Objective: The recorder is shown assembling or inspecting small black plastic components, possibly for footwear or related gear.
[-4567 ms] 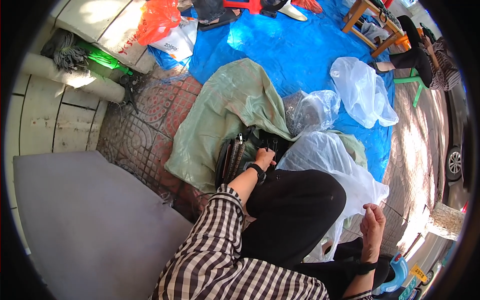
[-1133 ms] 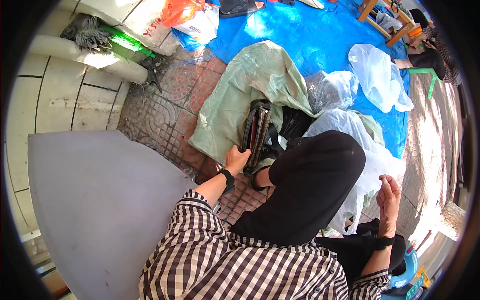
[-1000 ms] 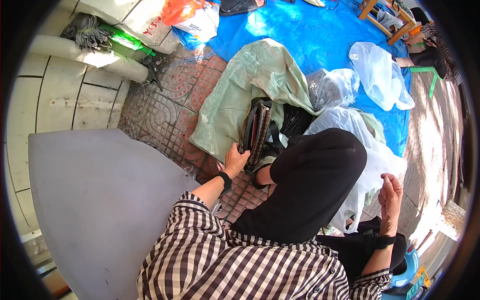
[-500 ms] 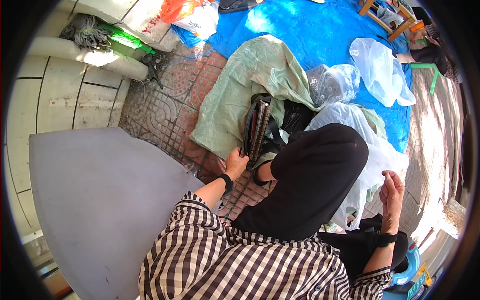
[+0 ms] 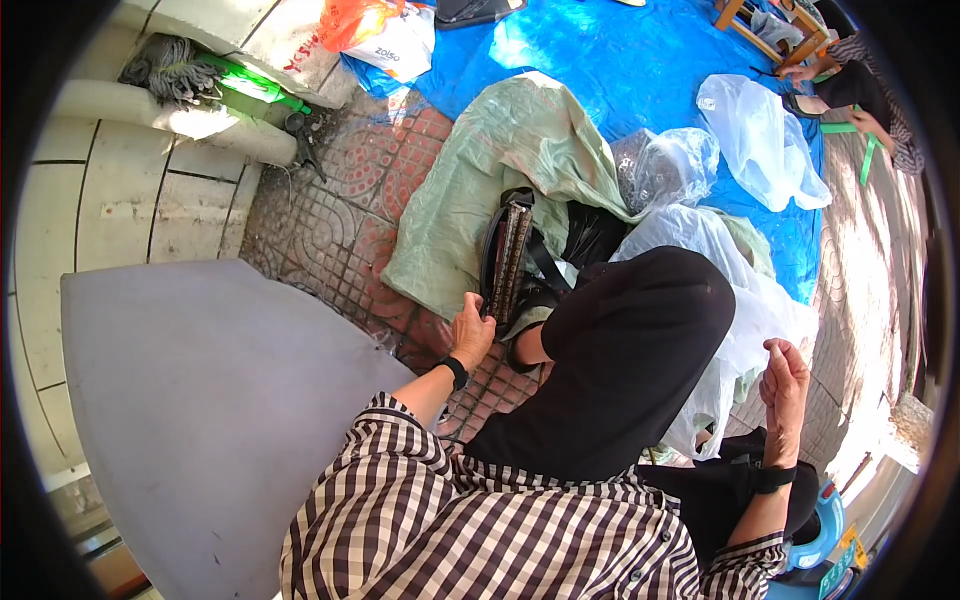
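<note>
By my left foot, a black handbag (image 5: pixel 515 258) with a brown patterned edge and a dark strap stands on the pavement, against a crumpled green sack (image 5: pixel 440 245). My left hand (image 5: pixel 472 331) is closed at its near end, fingers pinching the dark edge. My right hand (image 5: pixel 784 388) is raised beside my right leg, fingers curled and pressed together. Whatever it holds, if anything, is too small to make out. Behind the handbag lies black plastic (image 5: pixel 592 235), partly covered by the sack.
A grey panel (image 5: pixel 230 400) fills the left side. Clear plastic bags (image 5: pixel 760 140) lie on a blue tarp (image 5: pixel 590 60) ahead. A mop head (image 5: pixel 172 72) and green bottle (image 5: pixel 255 82) rest by the wall. Another person (image 5: pixel 880 105) sits at far right near a wooden frame (image 5: pixel 780 35).
My left hand has shifted slightly left, its fingers now higher on the handbag's edge. My right hand stays put. At far right, the other person has leaned in, with hands now showing.
</note>
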Tool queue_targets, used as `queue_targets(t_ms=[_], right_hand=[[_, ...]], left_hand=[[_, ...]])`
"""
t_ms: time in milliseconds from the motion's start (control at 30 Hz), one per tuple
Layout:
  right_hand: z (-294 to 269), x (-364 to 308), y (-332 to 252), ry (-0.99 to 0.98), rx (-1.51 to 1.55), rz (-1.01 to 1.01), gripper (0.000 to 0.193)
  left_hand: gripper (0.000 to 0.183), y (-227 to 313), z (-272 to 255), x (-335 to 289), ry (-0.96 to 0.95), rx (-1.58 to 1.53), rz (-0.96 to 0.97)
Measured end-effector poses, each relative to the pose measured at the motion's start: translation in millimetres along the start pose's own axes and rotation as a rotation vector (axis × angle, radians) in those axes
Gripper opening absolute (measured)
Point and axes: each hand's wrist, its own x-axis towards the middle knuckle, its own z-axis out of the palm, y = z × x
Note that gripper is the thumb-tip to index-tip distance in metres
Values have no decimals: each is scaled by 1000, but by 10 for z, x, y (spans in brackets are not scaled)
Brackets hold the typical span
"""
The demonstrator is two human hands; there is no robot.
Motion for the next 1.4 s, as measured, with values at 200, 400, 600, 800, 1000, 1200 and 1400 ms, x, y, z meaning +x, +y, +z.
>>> queue_targets(t_ms=[200,400,600,800,1000,1200,1400], right_hand=[[0,-11,-1,6,-4,0,15],[8,-22,-5,13,-6,-3,15],[14,-18,-14,12,4,0,15],[38,-34,-33,-8,30,-5,15],[-22,-34,-7,-25,18,15,15],[-16,-27,-7,-17,32,25,15],[-14,0,29,0,69,45,13]], left_hand=[[21,0,-51,100,-241,-320,-427],[13,-20,-113,112,-451,-765,-621],[10,194,-199,360,-439,-772,-652],[8,450,-130,671,-390,-629,-666],[14,720,-98,980,-70,42,151],[23,713,190,1679,-67,-357,-370],[20,710,458,2229,127,39,-155]])
